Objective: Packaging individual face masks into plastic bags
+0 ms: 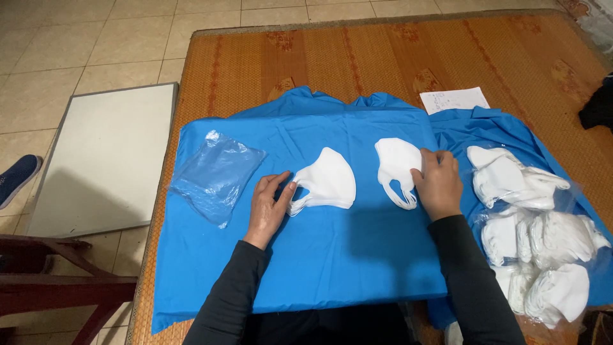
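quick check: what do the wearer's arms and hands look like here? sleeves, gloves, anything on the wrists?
Both arms are in long, plain black sleeves, close-fitting, ending at the wrists. The left hand and right hand are bare: no gloves, and no rings, watch or bands that I can make out. No markings or logos show on the sleeves.

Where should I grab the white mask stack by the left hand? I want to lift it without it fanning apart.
Pinch the mask stack across its left end, where the ear loops bunch beside the left hand. Come from the left: the layers' edges meet there, while the rounded right side offers only one smooth face.
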